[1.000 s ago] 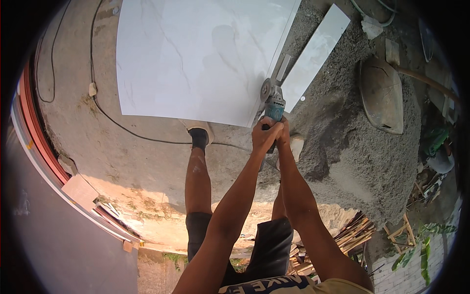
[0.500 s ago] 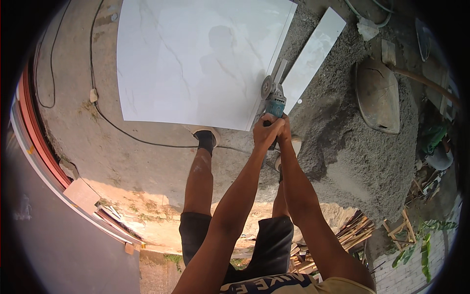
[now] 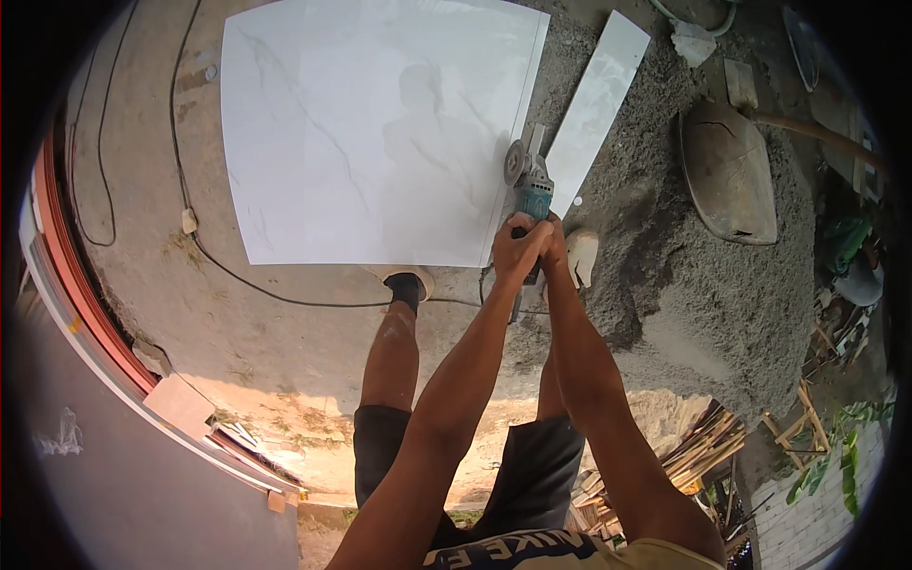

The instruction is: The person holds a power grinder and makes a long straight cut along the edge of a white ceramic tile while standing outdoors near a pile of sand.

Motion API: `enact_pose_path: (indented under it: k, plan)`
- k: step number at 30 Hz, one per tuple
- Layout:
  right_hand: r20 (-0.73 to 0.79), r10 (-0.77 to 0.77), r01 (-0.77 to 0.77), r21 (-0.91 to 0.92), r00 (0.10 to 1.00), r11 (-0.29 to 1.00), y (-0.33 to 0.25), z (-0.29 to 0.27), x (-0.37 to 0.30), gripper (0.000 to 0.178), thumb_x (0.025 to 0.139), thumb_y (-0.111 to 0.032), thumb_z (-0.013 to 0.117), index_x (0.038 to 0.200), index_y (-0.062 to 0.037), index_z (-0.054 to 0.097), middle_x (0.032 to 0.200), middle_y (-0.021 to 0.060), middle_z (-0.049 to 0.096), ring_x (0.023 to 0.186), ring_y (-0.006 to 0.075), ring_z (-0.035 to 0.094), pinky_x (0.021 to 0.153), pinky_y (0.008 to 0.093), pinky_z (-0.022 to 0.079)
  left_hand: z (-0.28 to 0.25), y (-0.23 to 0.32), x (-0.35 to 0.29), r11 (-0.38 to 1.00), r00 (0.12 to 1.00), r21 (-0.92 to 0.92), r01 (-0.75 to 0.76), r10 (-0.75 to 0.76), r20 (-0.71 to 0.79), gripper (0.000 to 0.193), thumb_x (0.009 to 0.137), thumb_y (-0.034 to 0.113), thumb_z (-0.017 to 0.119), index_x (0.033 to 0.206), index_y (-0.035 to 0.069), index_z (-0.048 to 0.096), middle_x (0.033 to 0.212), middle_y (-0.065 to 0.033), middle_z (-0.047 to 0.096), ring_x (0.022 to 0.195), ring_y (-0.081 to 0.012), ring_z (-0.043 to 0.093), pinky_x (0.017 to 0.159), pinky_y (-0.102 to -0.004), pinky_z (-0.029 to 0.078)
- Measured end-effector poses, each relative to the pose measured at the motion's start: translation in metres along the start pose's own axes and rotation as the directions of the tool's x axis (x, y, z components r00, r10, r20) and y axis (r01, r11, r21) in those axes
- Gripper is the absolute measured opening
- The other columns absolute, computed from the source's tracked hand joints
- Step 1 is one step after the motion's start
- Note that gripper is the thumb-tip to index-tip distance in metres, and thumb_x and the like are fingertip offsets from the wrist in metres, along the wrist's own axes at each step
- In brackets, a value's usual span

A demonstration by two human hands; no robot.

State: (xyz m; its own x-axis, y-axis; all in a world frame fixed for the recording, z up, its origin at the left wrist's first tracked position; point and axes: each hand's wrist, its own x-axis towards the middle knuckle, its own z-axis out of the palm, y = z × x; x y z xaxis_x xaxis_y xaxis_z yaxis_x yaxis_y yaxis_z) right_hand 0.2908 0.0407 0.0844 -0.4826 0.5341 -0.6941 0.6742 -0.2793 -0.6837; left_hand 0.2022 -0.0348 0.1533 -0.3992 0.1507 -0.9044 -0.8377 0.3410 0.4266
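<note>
Teal-bodied angle grinder (image 3: 531, 190) clamped by both hands: left hand (image 3: 516, 249) and right hand (image 3: 554, 242) wrapped shut around its rear grip, disc at the right edge of a glossy white marble-veined tile (image 3: 370, 133). Narrow cut strip (image 3: 598, 100) lies just beside. Rough concrete floor (image 3: 285, 332), black cable (image 3: 247, 285), grey sand heap (image 3: 703, 285), and a shovel blade (image 3: 727, 171) lying on the heap.

packages: none | labels: none | signs: none | screens: none in view

Sunlit concrete floor (image 3: 285, 351); sand heap (image 3: 722, 304); red-framed wall (image 3: 85, 313) left.
</note>
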Motion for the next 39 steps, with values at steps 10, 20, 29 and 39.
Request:
enact_pose_path:
  k: [10, 20, 29, 39]
  plan:
    - [0.031, -0.020, 0.018, 0.050, 0.999, 0.999, -0.006, -0.011, 0.009, 0.033, 0.082, -0.029, 0.075, 0.093, 0.0006, 0.066, 0.084, 0.0029, 0.066, 0.070, 0.0130, 0.055, 0.062, 0.0360, 0.049, 0.015, -0.001, 0.000, 1.000, 1.000, 0.007, -0.019, 0.019, 0.009, 0.035, 0.069, 0.032, 0.080, 0.084, 0.001, 0.069, 0.085, -0.0064, 0.069, 0.081, -0.0163, 0.065, 0.075, -0.0322, 0.051]
    - [0.000, 0.071, -0.071, 0.032, 0.997, 0.997, -0.022, -0.006, 0.008, 0.039, 0.082, -0.032, 0.075, 0.099, 0.0017, 0.064, 0.086, 0.0045, 0.065, 0.073, 0.0143, 0.056, 0.063, 0.0351, 0.049, 0.015, 0.000, 0.010, 0.999, 0.999, 0.030, 0.040, -0.040, -0.004, 0.029, 0.072, 0.032, 0.078, 0.076, 0.007, 0.063, 0.076, -0.0003, 0.059, 0.076, -0.0117, 0.054, 0.071, -0.0290, 0.045]
    - [-0.001, -0.021, 0.021, 0.068, 1.000, 0.997, -0.024, -0.001, 0.007, 0.036, 0.085, -0.032, 0.071, 0.100, 0.0002, 0.062, 0.084, 0.0023, 0.061, 0.073, 0.0136, 0.054, 0.064, 0.0331, 0.049, 0.009, -0.001, 0.012, 0.999, 0.998, -0.054, 0.004, -0.001, 0.059, 0.029, 0.071, 0.029, 0.080, 0.081, 0.004, 0.068, 0.083, -0.0024, 0.067, 0.080, -0.0140, 0.063, 0.076, -0.0303, 0.050]
    - [0.004, -0.096, 0.094, 0.178, 0.995, 0.979, -0.007, -0.002, 0.007, 0.034, 0.089, -0.034, 0.069, 0.099, -0.0022, 0.062, 0.084, -0.0005, 0.061, 0.070, 0.0126, 0.054, 0.063, 0.0316, 0.049, 0.010, 0.003, 0.004, 0.993, 0.998, -0.102, -0.053, 0.056, 0.033, 0.021, 0.074, 0.021, 0.078, 0.076, 0.004, 0.065, 0.076, 0.0023, 0.063, 0.075, -0.0094, 0.059, 0.072, -0.0277, 0.048]
